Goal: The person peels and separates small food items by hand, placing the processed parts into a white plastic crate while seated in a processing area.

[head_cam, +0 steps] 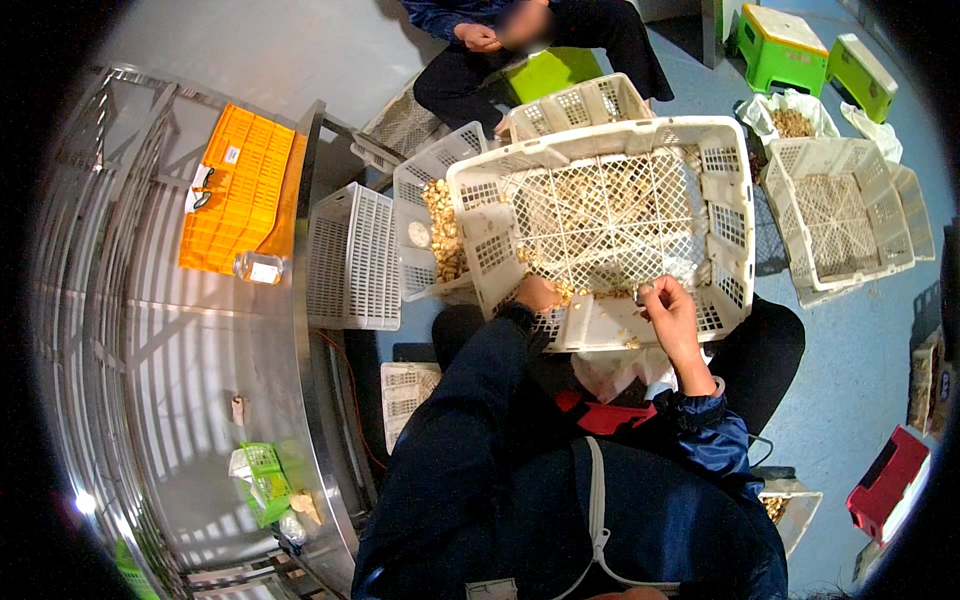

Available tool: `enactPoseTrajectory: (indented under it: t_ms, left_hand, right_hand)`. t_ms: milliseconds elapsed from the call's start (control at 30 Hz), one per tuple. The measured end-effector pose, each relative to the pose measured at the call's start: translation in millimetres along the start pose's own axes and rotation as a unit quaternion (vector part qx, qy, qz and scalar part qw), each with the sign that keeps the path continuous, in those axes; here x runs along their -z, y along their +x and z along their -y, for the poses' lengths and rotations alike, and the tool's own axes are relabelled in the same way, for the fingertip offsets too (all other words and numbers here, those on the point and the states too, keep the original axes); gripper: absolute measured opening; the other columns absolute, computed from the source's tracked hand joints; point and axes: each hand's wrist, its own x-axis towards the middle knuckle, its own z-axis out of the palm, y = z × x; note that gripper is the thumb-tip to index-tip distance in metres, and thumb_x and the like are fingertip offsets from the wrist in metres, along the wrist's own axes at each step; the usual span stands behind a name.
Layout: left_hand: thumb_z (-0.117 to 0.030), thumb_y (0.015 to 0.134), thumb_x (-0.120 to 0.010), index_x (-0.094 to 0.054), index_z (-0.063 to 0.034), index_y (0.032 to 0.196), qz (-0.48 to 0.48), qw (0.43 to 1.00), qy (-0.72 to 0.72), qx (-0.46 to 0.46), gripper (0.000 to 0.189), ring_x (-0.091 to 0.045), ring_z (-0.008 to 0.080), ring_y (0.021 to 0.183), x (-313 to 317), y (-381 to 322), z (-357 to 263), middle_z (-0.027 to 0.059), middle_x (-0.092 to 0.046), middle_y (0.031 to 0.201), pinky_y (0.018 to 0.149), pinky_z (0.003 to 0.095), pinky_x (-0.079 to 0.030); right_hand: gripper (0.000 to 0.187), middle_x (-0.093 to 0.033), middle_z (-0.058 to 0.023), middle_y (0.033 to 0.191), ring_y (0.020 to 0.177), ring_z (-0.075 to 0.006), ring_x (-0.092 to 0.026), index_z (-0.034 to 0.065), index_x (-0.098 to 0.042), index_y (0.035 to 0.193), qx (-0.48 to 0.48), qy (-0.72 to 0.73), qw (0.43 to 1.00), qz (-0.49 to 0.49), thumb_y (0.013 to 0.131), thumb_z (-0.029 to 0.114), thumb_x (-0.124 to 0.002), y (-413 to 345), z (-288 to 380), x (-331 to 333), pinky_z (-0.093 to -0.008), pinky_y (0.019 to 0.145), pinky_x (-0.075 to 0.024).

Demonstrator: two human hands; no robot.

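Note:
A large white plastic crate [600, 330] with lattice sides lies before me, above my knees. Small tan pieces, perhaps mushrooms, are scattered inside its near left part, and more show through its mesh floor. My left hand [538, 294] reaches into the near left corner, its fingers bent over a few tan pieces [564, 291]; whether it grips any is hidden. My right hand [667, 304] is raised at the near side of the crate, thumb and forefinger pinched on a small metallic item [642, 292] too small to name.
A steel table [225, 337] at left bears an orange crate [244, 180], a glass jar [259, 268] and a green basket [265, 480]. White crates [847, 202] stand around on the blue floor, one holding tan pieces [444, 232]. Another person [540, 45] sits opposite. Green stools [784, 49] stand far right.

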Motion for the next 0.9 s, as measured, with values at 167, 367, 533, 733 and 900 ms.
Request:
enactPoseTrajectory:
  t_ms: [167,367,533,733,900]
  left_hand:
    - [-0.03,0.07,-0.064,-0.058,-0.0055,0.048,0.013,0.996,-0.071,0.045,0.034,-0.05,0.0154,0.039,-3,6,21,0.0043,-0.052,0.042,0.042,0.0316,-0.04]
    - [-0.018,0.074,-0.066,-0.062,-0.0044,0.066,0.077,0.952,-0.296,-0.027,0.016,-0.054,0.0109,0.049,4,4,11,0.0036,-0.061,0.061,0.05,0.0257,-0.043]
    - [-0.009,0.087,-0.058,-0.051,0.0024,0.113,0.052,0.932,-0.3,-0.197,0.029,-0.057,0.0163,0.095,8,-26,-35,0.0105,-0.059,0.109,0.081,0.0289,-0.046]
    - [-0.005,0.092,-0.054,-0.047,0.0008,0.124,0.107,0.766,-0.634,-0.013,0.033,-0.057,0.0168,0.099,22,-79,-144,0.0092,-0.058,0.11,0.088,0.0288,-0.045]
    - [-0.004,0.092,-0.053,-0.052,0.0002,0.115,0.107,0.785,-0.603,-0.095,0.024,-0.057,0.0164,0.097,9,-81,-155,0.0086,-0.059,0.107,0.088,0.0285,-0.046]
  right_hand:
    - [0.02,-0.05,0.0044,0.066,0.06,-0.0031,-0.046,0.0053,-0.049,0.076,0.005,0.001,1.0,0.004,0.09,0.013,-0.06,0,-1,-1,-0.0211,0.056,-0.0403]
    - [0.02,-0.05,0.0049,0.065,0.06,-0.0026,-0.045,0.0051,-0.05,0.076,0.016,-0.003,1.0,-0.001,0.09,0.015,-0.06,1,-6,3,-0.0207,0.056,-0.0395]
    - [0.021,-0.052,0.0047,0.066,0.062,-0.0021,-0.047,0.0045,-0.051,0.077,0.004,-0.023,1.0,0.01,0.091,0.016,-0.06,-1,-1,-1,-0.0202,0.057,-0.0402]
    - [0.016,-0.053,0.0053,0.068,0.063,-0.0017,-0.048,0.0043,-0.053,0.081,0.024,0.005,0.999,0.03,0.091,0.014,-0.06,-3,-2,-1,-0.0191,0.057,-0.04]
    - [0.012,-0.056,0.0036,0.074,0.067,-0.0031,-0.052,0.0033,-0.054,0.084,0.041,0.045,0.997,0.044,0.091,0.01,-0.061,-10,16,-8,-0.0199,0.061,-0.0438]
